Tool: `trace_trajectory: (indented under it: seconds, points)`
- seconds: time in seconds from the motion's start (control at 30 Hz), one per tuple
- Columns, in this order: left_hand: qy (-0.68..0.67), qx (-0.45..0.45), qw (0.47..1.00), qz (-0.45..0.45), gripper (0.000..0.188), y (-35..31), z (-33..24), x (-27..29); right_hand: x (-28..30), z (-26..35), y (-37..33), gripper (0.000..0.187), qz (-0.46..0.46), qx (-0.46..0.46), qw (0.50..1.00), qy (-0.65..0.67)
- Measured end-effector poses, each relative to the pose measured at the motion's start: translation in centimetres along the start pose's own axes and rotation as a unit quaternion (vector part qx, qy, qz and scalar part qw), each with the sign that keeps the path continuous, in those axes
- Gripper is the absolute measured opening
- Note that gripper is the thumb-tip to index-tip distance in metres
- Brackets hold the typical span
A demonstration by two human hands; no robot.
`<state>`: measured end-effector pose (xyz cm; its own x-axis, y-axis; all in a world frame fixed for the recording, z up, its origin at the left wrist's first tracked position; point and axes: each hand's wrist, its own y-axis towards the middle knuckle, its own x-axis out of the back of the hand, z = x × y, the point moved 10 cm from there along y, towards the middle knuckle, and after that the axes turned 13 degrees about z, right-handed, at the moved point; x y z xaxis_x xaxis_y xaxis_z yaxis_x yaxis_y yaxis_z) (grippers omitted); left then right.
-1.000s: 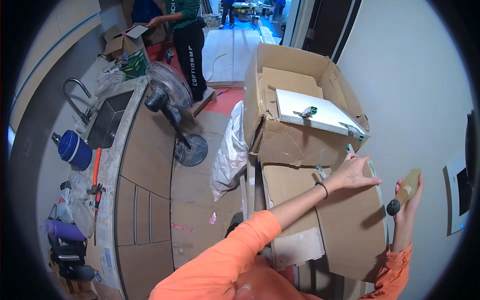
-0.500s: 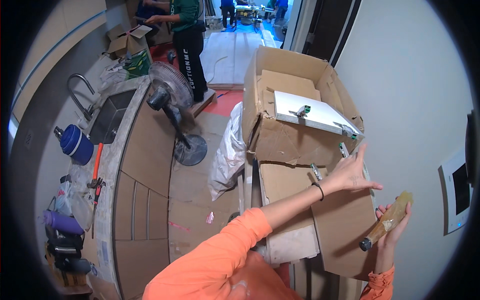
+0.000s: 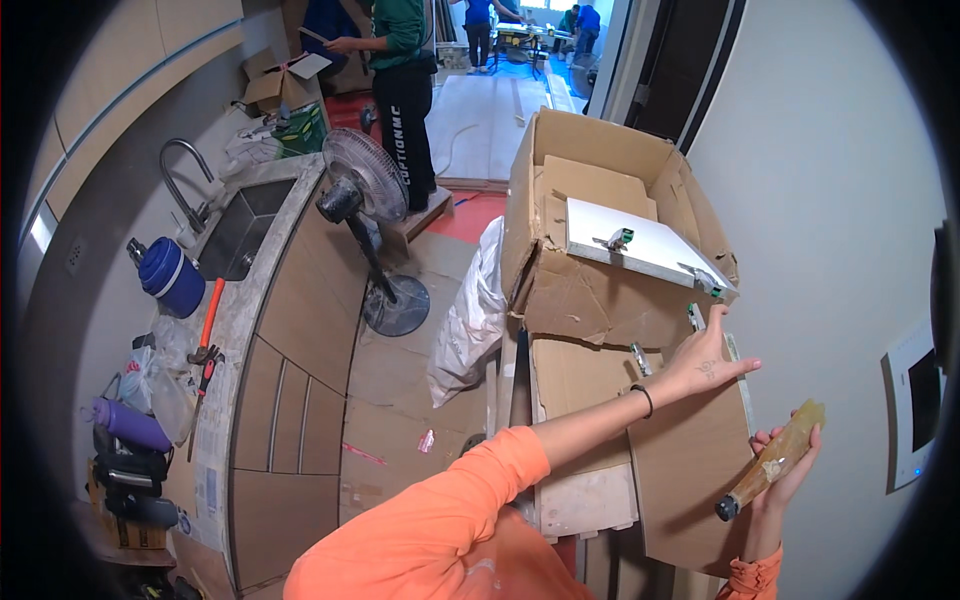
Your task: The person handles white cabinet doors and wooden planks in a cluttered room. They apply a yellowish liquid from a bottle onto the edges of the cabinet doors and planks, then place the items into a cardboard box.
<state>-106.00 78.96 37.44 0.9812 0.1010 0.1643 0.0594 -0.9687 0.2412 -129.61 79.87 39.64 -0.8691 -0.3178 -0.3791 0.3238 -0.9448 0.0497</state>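
Note:
My left hand reaches across over a brown cabinet panel, its index finger and thumb stretched apart. It holds nothing that I can see; the other fingers are partly hidden. Metal hinges, one left of the hand and another above it, stand at the panel's far end. My right hand is closed around a yellowish, translucent bottle, tilted with its dark tip pointing down to the left. Beyond my left hand, a white panel with two hinges rests on a large cardboard box.
A white wall with a mounted screen panel rises at the right. On the left, a counter holds a sink, a hammer, a blue jug and a purple bottle. A standing fan and a co-worker are farther back.
My view has shifted slightly. My left thumb and index finger remain spread, the hand staying near the panel's far end. The bottle stays in my right hand. The co-worker's hands have moved.

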Motion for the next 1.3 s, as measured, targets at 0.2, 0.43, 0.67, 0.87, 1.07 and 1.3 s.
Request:
trace_trajectory:
  seconds: [0.2,0.43,0.67,0.87,1.07,1.3]
  points:
    - [0.023,0.032,0.999,0.011,0.099,-0.1,-0.2,0.0,-0.5,0.2,0.0,0.049,0.010,0.000,1.000,-0.010]
    - [0.106,-0.012,0.993,-0.055,0.084,0.4,0.0,0.6,-0.8,0.2,0.0,0.050,0.011,0.001,1.000,-0.014]
    - [0.145,0.008,0.988,-0.061,0.069,0.8,0.9,0.8,-0.7,0.1,-0.1,0.052,0.020,-0.003,1.000,0.000]
    - [0.124,-0.003,0.981,-0.150,0.060,0.1,1.4,1.2,0.1,-0.5,-0.1,0.053,0.009,-0.016,1.000,-0.011]
    - [0.146,-0.015,0.972,-0.181,0.052,0.1,1.1,1.6,0.6,-0.7,0.0,0.056,0.008,-0.023,0.999,-0.042]
    - [0.102,0.024,0.980,-0.168,0.041,0.9,1.9,2.9,0.3,-1.3,0.2,0.060,0.008,-0.043,0.999,-0.011]
